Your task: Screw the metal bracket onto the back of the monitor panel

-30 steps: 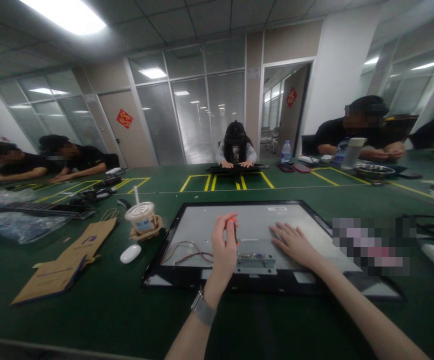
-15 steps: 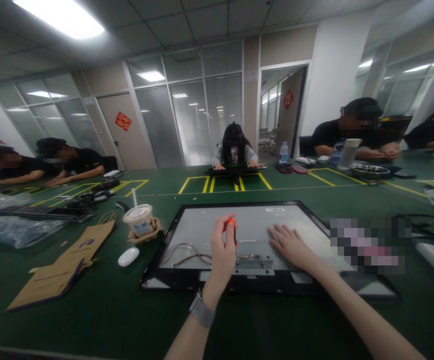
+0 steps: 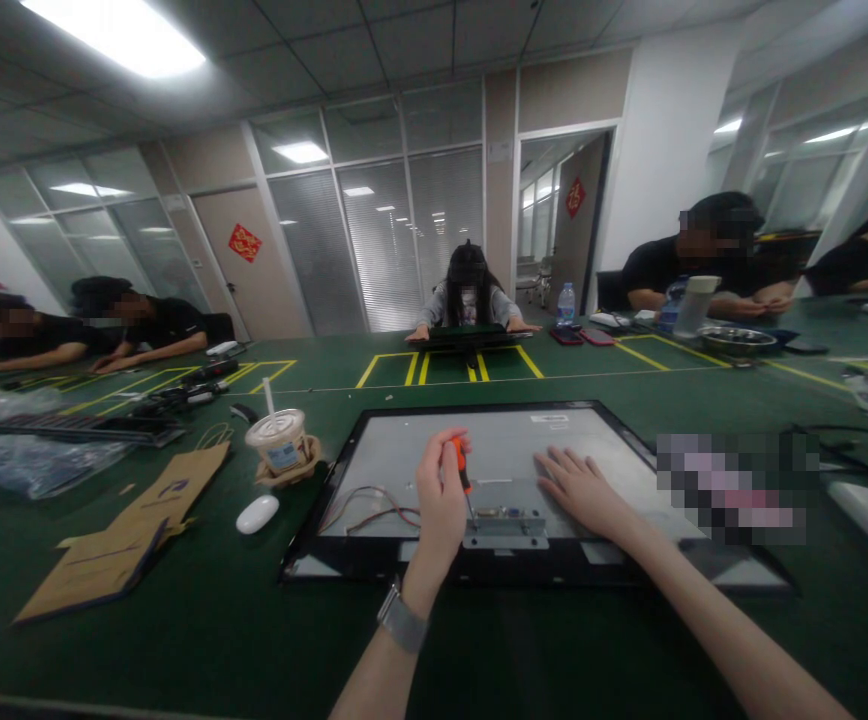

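Observation:
A monitor panel lies back-side up on the green table in front of me, grey metal inside a black frame. My left hand grips an orange-and-black screwdriver, its tip down at the small metal connector bracket near the panel's front edge. My right hand rests flat, fingers spread, on the grey back just right of the bracket. Red, yellow and brown wires loop across the panel left of my left hand.
A lidded drink cup with a straw, a white mouse and a flattened brown paper bag lie to the left. Several people sit around the table, one straight across with a dark panel. A water bottle and steel bowl stand far right.
My left hand has tilted the screwdriver, so its shaft and tip now show pointing down at the bracket. My right hand stays flat on the panel.

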Tool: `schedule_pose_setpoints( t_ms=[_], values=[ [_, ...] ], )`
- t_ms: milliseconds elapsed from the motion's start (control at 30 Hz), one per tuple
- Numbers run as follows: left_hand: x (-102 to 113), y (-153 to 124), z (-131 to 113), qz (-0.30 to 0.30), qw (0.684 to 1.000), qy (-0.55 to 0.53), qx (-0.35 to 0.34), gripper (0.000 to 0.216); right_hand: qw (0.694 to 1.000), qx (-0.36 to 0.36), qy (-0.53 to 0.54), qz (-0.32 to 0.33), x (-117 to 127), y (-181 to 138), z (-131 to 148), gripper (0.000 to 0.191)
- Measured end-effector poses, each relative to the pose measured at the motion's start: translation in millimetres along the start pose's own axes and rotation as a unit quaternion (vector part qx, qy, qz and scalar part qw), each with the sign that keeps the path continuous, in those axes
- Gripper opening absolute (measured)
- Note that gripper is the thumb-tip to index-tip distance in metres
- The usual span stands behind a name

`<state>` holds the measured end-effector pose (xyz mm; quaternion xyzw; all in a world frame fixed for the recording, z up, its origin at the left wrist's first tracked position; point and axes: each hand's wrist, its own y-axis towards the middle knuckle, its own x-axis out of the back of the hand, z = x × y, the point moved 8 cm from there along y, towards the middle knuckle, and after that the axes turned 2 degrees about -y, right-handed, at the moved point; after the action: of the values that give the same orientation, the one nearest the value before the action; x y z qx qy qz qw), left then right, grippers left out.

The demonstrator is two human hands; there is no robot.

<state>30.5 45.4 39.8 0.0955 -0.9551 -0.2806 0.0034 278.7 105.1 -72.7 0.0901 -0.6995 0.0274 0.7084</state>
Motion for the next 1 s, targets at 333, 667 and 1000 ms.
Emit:
schedule_pose_setpoints(
  t_ms=[333,667,1000],
  values=[
    [0,4,-5,0.002,0.999,0.027,-0.045,0.027,1.000,0.007,0.007,-0.007,-2,0,-2,0.060],
    [-9,1,4,0.048,0.998,-0.036,0.009,0.034,1.000,0.007,-0.002,-0.011,-5,2,-3,0.059],
    [0,2,-7,-0.004,0.999,0.034,-0.040,0.015,1.000,0.015,0.006,-0.025,-6,2,-4,0.059]
  ],
)
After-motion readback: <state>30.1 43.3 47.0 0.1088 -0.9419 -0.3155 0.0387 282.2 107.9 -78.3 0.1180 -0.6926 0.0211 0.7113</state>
